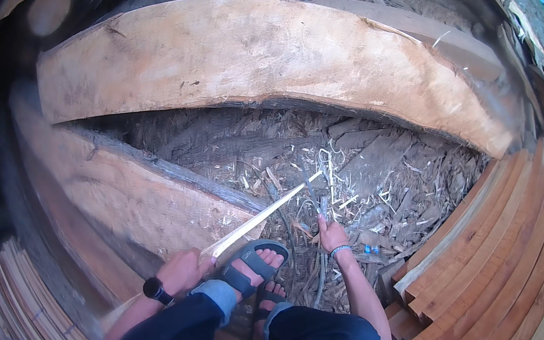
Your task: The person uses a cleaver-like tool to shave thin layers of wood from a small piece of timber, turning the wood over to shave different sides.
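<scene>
While the left hand (184, 270) has its fingers clamped on a pale stick (259, 220), the right hand (332, 235) has its fingers closed around a knife (314, 197). The stick slants past a sandal (237, 281) and, near its far end, crosses the knife above shavings (331, 178).

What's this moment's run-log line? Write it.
left hand: grips pale wooden strip | right hand: holds knife near strip's far end | nearby: wood shavings

You have no readable lettering, number or sign in view. Your dark wristwatch (157, 289): face too small to make out. Blue scrap (372, 249): likewise too small. Your grey sandal (240, 279): nothing legible.
</scene>
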### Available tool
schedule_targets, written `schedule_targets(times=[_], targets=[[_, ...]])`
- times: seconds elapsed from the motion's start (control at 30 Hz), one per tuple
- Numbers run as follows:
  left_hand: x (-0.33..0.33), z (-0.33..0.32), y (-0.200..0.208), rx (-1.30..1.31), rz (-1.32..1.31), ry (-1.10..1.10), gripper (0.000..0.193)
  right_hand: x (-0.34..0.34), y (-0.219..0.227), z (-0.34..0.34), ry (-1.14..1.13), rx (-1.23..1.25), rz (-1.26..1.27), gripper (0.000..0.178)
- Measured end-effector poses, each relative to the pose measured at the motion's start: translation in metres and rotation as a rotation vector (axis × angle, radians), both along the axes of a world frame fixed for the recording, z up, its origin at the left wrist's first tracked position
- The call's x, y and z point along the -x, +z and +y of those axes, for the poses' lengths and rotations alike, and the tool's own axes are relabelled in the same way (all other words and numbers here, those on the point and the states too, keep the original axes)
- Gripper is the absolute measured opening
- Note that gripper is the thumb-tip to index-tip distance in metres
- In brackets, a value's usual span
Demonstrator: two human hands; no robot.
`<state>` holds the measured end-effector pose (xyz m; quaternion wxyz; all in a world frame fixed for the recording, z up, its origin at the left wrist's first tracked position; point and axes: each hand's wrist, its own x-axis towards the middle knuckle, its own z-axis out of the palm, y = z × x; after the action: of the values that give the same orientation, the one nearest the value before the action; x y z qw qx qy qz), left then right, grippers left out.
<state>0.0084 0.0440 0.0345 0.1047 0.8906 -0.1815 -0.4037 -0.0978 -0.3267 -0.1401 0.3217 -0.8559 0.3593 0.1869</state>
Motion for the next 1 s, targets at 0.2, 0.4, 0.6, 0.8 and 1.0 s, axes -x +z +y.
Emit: schedule_targets(times=[0.2, 0.4, 0.6, 0.8, 1.0], targets=[[0.007, 0.004, -0.007, -0.002, -0.146, -0.065, 0.053, -0.003, 0.024, 0.017, 0.139, -0.062, 0.031, 0.067], [0.008, 0.001, -0.006, -0.048, -0.193, -0.060, 0.051, 0.010, 0.066, 0.080, 0.348, -0.105, -0.013, 0.062], [0.011, -0.001, -0.005, -0.001, -0.149, -0.062, 0.052, 0.007, 0.065, 0.077, 0.253, -0.086, -0.035, 0.062], [0.007, 0.002, -0.005, 0.000, -0.122, -0.043, 0.053, 0.007, 0.056, 0.057, 0.206, 0.032, -0.019, 0.063], [0.006, 0.002, -0.008, -0.017, -0.104, -0.037, 0.053, 0.013, 0.074, 0.077, 0.456, -0.005, 0.003, 0.060]])
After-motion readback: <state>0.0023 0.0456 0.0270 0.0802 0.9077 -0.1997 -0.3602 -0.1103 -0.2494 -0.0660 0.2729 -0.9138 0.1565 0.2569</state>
